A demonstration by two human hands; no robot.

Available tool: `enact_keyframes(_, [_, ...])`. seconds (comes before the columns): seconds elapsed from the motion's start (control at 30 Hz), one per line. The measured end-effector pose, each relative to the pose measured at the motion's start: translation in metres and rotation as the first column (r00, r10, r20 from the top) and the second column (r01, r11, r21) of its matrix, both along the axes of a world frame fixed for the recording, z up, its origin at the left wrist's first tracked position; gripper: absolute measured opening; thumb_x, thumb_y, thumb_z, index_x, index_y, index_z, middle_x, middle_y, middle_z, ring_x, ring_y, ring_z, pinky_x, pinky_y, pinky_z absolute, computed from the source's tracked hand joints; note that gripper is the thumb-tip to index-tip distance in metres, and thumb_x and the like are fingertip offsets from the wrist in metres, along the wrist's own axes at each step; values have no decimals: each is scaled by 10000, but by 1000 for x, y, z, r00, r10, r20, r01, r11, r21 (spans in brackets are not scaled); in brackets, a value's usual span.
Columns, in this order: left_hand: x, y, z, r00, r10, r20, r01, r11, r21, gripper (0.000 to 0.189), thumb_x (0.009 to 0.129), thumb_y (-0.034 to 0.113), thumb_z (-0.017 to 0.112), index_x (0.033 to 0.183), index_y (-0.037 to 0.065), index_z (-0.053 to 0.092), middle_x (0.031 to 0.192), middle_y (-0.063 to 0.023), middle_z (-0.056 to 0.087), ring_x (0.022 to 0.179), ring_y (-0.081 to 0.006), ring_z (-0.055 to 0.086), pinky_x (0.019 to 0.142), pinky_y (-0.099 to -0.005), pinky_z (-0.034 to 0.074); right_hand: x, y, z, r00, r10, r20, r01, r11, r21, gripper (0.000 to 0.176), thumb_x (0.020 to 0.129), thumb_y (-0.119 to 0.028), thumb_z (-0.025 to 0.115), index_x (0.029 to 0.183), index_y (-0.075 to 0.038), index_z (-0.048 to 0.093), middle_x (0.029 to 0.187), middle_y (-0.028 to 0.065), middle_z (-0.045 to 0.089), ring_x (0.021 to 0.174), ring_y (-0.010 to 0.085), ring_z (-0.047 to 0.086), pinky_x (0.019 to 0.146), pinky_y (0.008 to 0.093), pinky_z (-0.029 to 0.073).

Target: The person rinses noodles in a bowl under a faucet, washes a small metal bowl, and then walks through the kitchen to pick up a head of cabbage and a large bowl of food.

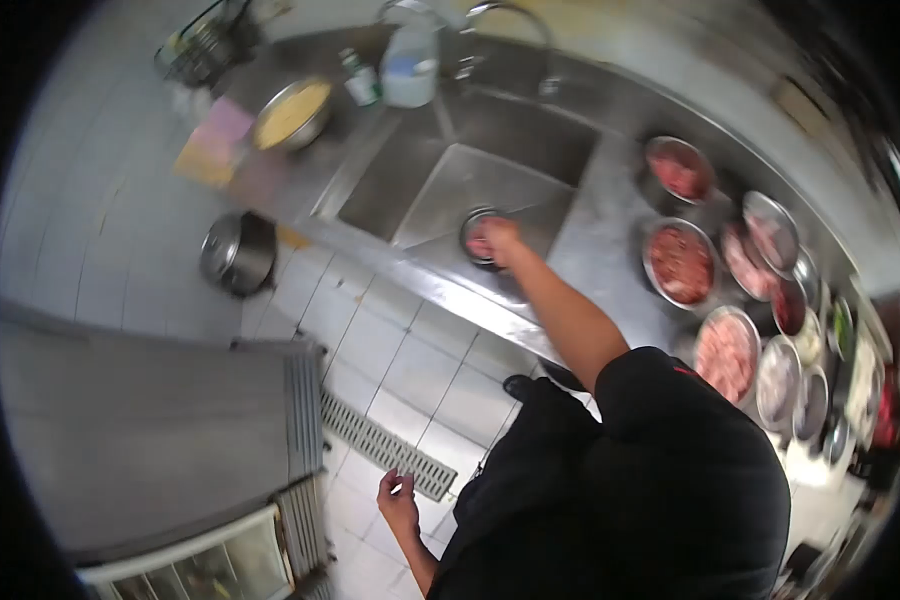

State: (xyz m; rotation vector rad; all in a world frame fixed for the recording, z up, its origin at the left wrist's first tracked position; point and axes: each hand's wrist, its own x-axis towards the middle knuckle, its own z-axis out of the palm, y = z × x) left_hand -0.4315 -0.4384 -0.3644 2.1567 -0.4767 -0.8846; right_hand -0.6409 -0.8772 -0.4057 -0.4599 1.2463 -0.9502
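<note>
My right hand (502,242) reaches down into a steel sink (490,190). Its blurred fingers close at a round, dark-rimmed fitting or small bowl (467,238) on the sink floor. Something pinkish-red (480,237) shows at the fingertips, too smeared to name, and part of it is hidden by the hand. My left hand (398,503) hangs low over the tiled floor, away from the counter. Its fingers are loosely bent and apart, and I see nothing held in them.
Steel bowls of red meat (680,262) and pale pink meat (727,355) crowd the right counter. Left of the sink stand a yellow-filled bowl (293,115), a green bottle (361,78) and a plastic jug (410,68). A floor grate (390,445) and grey cabinet (160,430) lie below.
</note>
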Motion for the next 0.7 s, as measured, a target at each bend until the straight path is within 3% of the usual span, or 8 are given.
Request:
enact_keyframes(0.1, [8,-17,-12,988,-147,-49,142,987,-78,361,745,115,645,1070,1,536,856,-75,562,643,-128,504,551,-243,423,-28,39,53,994,47,99,-24,974,-223,263,790,2,384,1039,-19,466,813,164,596,609,200,587,497,313,495])
enact_keyframes(0.2, [10,-29,-29,930,-362,-59,348,923,-166,354,750,107,635,1073,10,529,854,-74,556,680,-133,517,551,-242,418,-71,128,105,997,83,4,-74,907,-415,194,753,-1,464,938,-18,521,690,120,605,574,176,584,470,296,471])
enact_keyframes(0.3, [0,-48,-50,819,-549,-166,539,836,-107,338,735,100,645,1041,8,537,852,-80,563,683,-129,529,564,-236,422,-125,225,120,997,69,20,-59,943,-329,251,714,-6,522,965,6,518,664,71,575,520,115,508,464,248,406])
enact_keyframes(0.33, [2,-53,-50,669,-743,37,742,662,-109,338,770,162,626,1055,-1,544,878,-122,577,755,-186,535,662,-297,429,-141,258,125,995,82,63,-55,936,-348,255,711,0,537,964,15,512,673,69,566,512,105,502,461,226,403])
enact_keyframes(0.37, [1,-56,-42,474,-845,248,878,474,-64,356,804,224,607,1068,-10,551,903,-163,592,827,-243,540,759,-358,436,-159,285,123,996,29,82,-3,953,-303,250,716,-1,546,965,9,520,680,59,558,512,97,499,459,218,405])
enact_keyframes(0.53, [-70,-81,-22,318,-914,252,948,301,-102,377,775,215,634,1055,-22,550,874,-137,605,766,-200,556,691,-296,454,-242,432,129,924,-377,60,381,900,-211,230,756,-51,564,981,-10,534,709,46,563,563,90,520,504,216,431])
enact_keyframes(0.63, [-123,-92,-52,290,-956,51,935,271,-230,322,742,88,629,1033,2,520,810,-66,558,622,-110,526,514,-232,424,-279,519,108,772,-635,24,629,759,-168,198,772,-76,575,957,-18,535,717,43,566,593,98,530,522,230,445])
enact_keyframes(0.7, [-170,-80,-44,101,-980,174,966,55,-251,332,735,79,633,1036,0,517,795,-59,562,622,-109,533,521,-229,425,-294,574,98,650,-760,-3,753,644,-134,160,773,-65,569,925,-22,542,716,46,567,589,105,532,524,243,452])
